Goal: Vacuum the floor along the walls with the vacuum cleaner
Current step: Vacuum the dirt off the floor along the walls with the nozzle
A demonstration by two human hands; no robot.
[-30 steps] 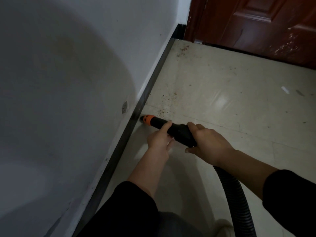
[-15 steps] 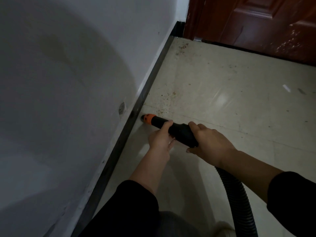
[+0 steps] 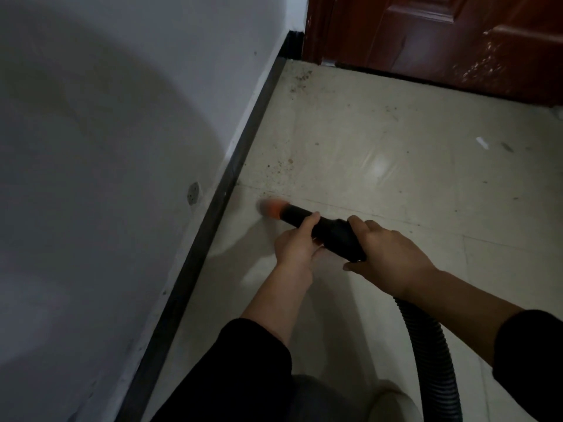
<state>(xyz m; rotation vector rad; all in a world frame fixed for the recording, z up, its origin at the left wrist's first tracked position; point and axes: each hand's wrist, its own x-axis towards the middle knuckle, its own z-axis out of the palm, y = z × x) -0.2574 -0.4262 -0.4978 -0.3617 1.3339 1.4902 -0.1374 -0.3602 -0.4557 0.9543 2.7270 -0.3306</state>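
Observation:
A black vacuum nozzle (image 3: pixel 332 231) with an orange tip (image 3: pixel 272 207) points left toward the black baseboard (image 3: pixel 219 202). The tip is blurred and sits a short way off the baseboard, low over the pale tiled floor (image 3: pixel 380 132). My left hand (image 3: pixel 297 243) grips the nozzle from below, near the front. Behind it, my right hand (image 3: pixel 393 257) grips the thicker rear end. A ribbed black hose (image 3: pixel 426 351) runs from the nozzle down to the bottom edge. Brown crumbs and dust (image 3: pixel 281 166) lie on the floor just beyond the tip.
A grey-white wall (image 3: pixel 106 147) fills the left side, with a small round fitting (image 3: pixel 193 193) low on it. A dark red door (image 3: pixel 441 38) closes the far end. More dirt (image 3: pixel 300 77) lies in the far corner, and a white scrap (image 3: pixel 482 143) at right.
The nozzle tip has pulled away from the baseboard to the right and is now blurred with motion. Both hands have kept their grip and shifted right with it.

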